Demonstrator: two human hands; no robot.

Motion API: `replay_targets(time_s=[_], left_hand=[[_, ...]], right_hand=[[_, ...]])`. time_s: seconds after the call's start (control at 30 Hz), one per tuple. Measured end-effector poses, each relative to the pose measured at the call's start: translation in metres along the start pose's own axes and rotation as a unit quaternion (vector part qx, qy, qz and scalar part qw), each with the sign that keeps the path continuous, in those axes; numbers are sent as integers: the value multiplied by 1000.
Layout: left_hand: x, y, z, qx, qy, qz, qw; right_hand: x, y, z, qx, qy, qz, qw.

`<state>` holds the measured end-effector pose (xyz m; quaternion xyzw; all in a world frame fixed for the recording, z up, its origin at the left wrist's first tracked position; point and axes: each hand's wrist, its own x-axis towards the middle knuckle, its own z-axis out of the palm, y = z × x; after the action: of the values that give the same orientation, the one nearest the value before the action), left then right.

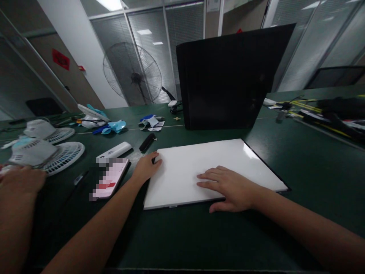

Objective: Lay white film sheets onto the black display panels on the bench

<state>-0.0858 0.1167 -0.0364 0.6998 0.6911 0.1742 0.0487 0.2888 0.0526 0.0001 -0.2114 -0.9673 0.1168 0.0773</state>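
Found white panel [176,175] flat on green table [176,243].
Observed left hand [145,166] at panel's far-left corner (cannot tell whether gripping), right hand [232,188] open over panel's near edge, phone [117,175] left of panel.

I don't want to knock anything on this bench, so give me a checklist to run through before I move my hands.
1. White panel lying flat on the green table: ok.
2. Left hand at the panel's left edge: ok, near its far corner.
3. Right hand steadying the panel: cannot tell; it is spread over the front edge, but pressure doesn't show.
4. Phone well clear of your left forearm: not ok, it lies close beside it.
5. Black panel securely propped: cannot tell; it stands up, its support hidden.
6. Other person's hand away from the white panel: ok.
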Motion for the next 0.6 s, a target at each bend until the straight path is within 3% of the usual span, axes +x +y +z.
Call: replay_targets(time_s=[0.13, 0.37, 0.6], left_hand=[[-1, 1, 2, -1, 17, 10, 1000], [0, -8, 9, 47, -55, 68, 995], [1, -7, 9, 26, -47, 67, 996]], right_hand=[[4, -4, 3, -5, 3, -7, 1000], [6, -6, 7, -108, 53, -76, 990], [5, -18, 17, -267, 159, -204, 928]])
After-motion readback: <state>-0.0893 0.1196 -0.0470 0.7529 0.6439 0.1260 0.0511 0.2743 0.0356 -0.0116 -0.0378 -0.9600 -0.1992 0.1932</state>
